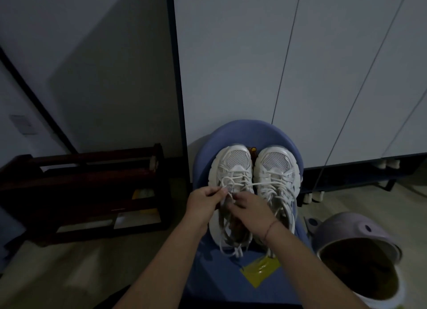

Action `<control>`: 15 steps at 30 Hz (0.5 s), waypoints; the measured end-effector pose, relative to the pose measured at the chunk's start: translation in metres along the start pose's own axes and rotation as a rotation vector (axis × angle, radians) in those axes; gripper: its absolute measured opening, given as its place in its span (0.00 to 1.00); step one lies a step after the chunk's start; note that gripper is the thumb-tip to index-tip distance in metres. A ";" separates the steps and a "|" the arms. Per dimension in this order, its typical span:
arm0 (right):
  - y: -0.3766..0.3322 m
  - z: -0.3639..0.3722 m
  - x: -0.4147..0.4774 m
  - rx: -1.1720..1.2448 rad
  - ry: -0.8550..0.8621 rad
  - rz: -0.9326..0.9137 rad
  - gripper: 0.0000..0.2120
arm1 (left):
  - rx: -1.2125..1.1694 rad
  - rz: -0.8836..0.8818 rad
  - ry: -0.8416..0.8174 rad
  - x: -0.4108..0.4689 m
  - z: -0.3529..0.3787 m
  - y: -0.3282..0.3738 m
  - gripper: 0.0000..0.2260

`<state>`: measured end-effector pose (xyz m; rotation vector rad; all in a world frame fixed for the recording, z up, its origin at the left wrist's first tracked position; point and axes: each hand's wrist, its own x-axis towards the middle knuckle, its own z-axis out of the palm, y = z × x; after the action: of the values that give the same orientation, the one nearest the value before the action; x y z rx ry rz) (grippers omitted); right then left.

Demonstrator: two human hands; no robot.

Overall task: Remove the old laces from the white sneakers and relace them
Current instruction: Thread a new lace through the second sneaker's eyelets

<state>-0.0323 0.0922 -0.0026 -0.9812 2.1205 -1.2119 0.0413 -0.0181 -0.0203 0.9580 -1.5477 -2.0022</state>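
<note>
Two white sneakers stand side by side on the seat of a blue chair, toes toward its back edge and heels toward its front edge. They have mesh toe panels and chunky pale soles. Their white laces are loose and tangled. One strand runs from the left shoe across to the right one, and slack loops trail over the left heel.

The left hand has its fingers curled and pinches a strand between thumb and forefinger over the left shoe's tongue. The right hand, knuckles up and fingers bent down, grips the laces just beside it. Both forearms reach in from the chair's front edge and converge on that shoe. A yellow packet lies near the front edge.
</note>
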 end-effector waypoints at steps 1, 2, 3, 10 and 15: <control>0.001 0.005 0.002 0.034 0.027 0.002 0.05 | 0.009 0.004 0.003 0.000 -0.001 0.000 0.04; 0.005 0.009 0.005 0.008 0.060 -0.002 0.06 | 0.013 0.006 0.005 0.000 -0.001 0.000 0.04; 0.006 0.012 0.007 -0.046 0.105 -0.010 0.07 | 0.016 0.007 0.004 0.000 0.000 -0.001 0.05; -0.002 -0.005 -0.006 -0.427 -0.277 -0.022 0.10 | 0.040 0.037 0.023 0.004 0.004 -0.003 0.06; -0.004 -0.033 -0.016 -0.459 -0.344 0.021 0.14 | 0.066 0.023 0.014 0.003 0.005 -0.002 0.07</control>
<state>-0.0441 0.1204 0.0181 -1.2505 2.1526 -0.4970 0.0353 -0.0164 -0.0225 0.9731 -1.6188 -1.9352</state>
